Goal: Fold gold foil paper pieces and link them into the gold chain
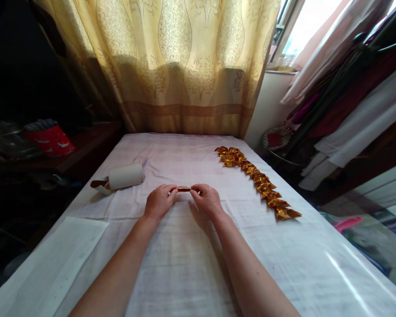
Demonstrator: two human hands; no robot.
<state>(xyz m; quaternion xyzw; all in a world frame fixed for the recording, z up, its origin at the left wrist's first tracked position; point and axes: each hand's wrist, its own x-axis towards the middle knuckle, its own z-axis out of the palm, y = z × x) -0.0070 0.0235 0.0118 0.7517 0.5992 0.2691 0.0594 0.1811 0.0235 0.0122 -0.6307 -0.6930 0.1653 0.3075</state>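
My left hand (pixel 160 200) and my right hand (pixel 207 199) face each other over the middle of the white-covered table (pixel 178 264). Between them is a narrow strip of shiny gold foil paper (pixel 184 189), pinched at its left end by my left fingers and at its right end by my right fingers. Its underside and any folds are hidden. To the right, a row of several folded gold foil pieces (pixel 264 184) runs diagonally along the cloth, the pieces touching or overlapping.
A white paper roll (pixel 126 176) with a loose brown end lies at the left. Nearer is a flat white sheet (pixel 72 246). A red patterned container (pixel 53 138) stands on a dark side surface. A yellow curtain (pixel 185 88) hangs behind; clothes (pixel 359 110) hang at right.
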